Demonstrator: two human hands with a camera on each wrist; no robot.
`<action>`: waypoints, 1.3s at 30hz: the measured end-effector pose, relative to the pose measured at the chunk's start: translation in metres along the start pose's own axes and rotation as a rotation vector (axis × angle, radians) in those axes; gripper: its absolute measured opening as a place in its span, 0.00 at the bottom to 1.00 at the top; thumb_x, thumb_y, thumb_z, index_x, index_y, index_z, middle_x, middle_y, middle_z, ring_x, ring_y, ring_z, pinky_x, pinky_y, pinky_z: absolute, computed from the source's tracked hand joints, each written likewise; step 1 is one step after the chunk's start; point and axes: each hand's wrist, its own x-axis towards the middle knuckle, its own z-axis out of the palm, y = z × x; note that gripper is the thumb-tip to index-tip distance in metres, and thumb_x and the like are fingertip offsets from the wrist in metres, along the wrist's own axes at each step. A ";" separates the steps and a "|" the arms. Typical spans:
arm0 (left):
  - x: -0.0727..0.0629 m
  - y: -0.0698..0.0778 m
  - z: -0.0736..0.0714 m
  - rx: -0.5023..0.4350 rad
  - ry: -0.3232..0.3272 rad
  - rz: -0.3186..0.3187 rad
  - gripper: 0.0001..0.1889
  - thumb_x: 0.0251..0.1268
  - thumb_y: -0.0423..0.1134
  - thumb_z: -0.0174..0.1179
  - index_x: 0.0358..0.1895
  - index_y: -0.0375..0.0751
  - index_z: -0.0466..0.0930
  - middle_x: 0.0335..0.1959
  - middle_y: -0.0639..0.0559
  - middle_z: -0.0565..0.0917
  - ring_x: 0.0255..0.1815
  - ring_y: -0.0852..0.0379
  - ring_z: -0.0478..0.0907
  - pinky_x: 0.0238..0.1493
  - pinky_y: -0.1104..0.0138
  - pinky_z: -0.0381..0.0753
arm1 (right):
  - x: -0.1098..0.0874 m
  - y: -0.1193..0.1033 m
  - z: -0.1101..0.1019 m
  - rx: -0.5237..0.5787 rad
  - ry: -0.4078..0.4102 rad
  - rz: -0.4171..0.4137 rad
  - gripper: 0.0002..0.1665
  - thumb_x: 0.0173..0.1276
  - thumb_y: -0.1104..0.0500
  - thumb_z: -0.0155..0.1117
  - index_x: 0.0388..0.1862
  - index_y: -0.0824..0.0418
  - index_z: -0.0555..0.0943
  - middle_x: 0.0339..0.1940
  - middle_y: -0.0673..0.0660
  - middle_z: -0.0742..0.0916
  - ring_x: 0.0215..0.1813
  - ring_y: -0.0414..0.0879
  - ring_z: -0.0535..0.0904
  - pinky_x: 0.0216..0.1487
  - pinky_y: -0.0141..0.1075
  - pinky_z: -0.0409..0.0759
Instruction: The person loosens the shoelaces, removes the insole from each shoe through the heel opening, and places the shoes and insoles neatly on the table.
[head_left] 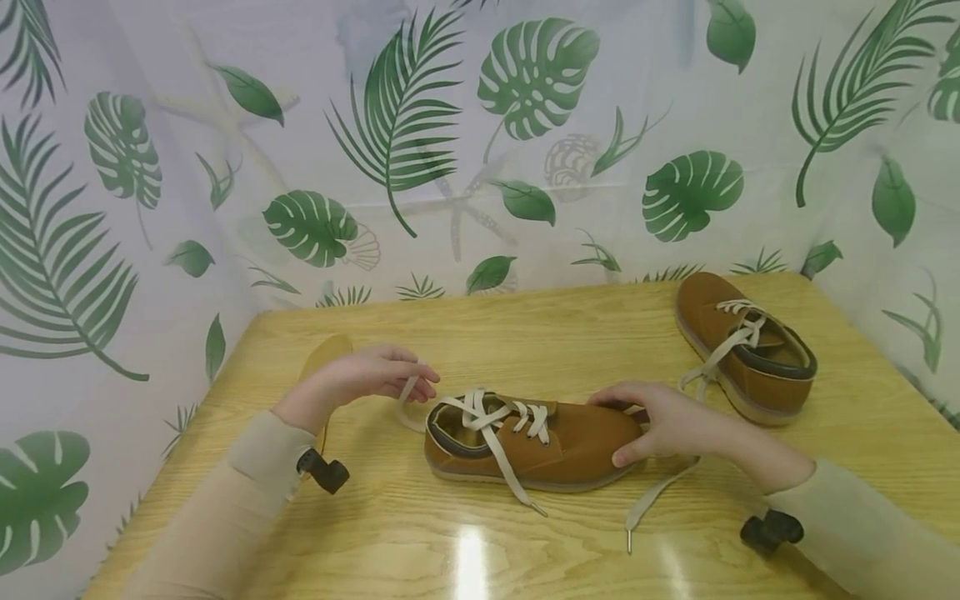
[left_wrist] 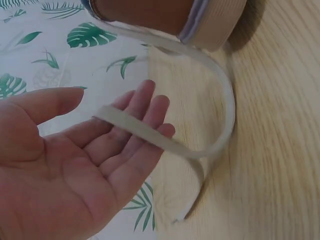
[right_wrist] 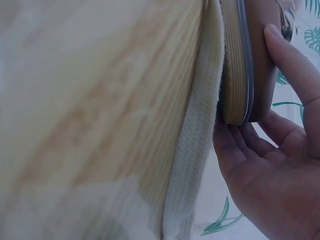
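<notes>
A brown shoe (head_left: 592, 437) with a pale lace (head_left: 501, 467) lies on the table in the head view, its toe to the right. My right hand (head_left: 678, 423) grips the toe, thumb on the near side and fingers round the front; the right wrist view shows the thumb on the brown upper (right_wrist: 261, 55). Left of the heel is my left hand (head_left: 375, 377), its fingers loosely extended. A loose lace end (left_wrist: 145, 131) runs across those fingers in the left wrist view, with the thumb apart from it.
A second brown shoe (head_left: 701, 308) stands at the right, its lace (head_left: 663, 492) trailing over the table (head_left: 375, 533) below my right hand. Behind my left wrist is a flat tan piece (head_left: 324, 354), mostly hidden. A leaf-printed cloth (head_left: 450, 167) hangs behind the table.
</notes>
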 end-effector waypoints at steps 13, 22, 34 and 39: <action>-0.018 -0.008 -0.023 -0.003 0.068 0.024 0.25 0.88 0.41 0.46 0.71 0.22 0.71 0.62 0.28 0.84 0.59 0.48 0.87 0.68 0.55 0.84 | 0.002 -0.003 0.000 -0.020 0.018 0.006 0.46 0.58 0.56 0.86 0.73 0.68 0.76 0.69 0.67 0.83 0.69 0.65 0.79 0.67 0.54 0.83; -0.023 0.007 -0.020 -0.055 0.059 0.082 0.24 0.88 0.42 0.47 0.70 0.24 0.73 0.57 0.35 0.86 0.60 0.44 0.85 0.64 0.59 0.86 | 0.000 -0.001 -0.001 -0.012 0.004 -0.009 0.45 0.60 0.55 0.85 0.73 0.69 0.75 0.69 0.67 0.82 0.68 0.65 0.79 0.66 0.54 0.83; -0.025 0.031 0.006 -0.104 -0.003 0.162 0.19 0.87 0.39 0.48 0.65 0.27 0.78 0.43 0.51 0.88 0.47 0.56 0.87 0.57 0.63 0.88 | 0.000 -0.001 0.000 -0.010 -0.001 -0.014 0.45 0.60 0.55 0.85 0.73 0.68 0.75 0.69 0.67 0.82 0.68 0.66 0.79 0.66 0.53 0.84; -0.026 0.041 0.016 -0.118 -0.037 0.167 0.19 0.86 0.39 0.49 0.64 0.28 0.79 0.43 0.51 0.88 0.46 0.53 0.87 0.56 0.61 0.89 | 0.001 -0.002 -0.001 -0.002 -0.009 -0.006 0.45 0.61 0.55 0.84 0.73 0.68 0.75 0.69 0.67 0.82 0.69 0.66 0.79 0.66 0.54 0.83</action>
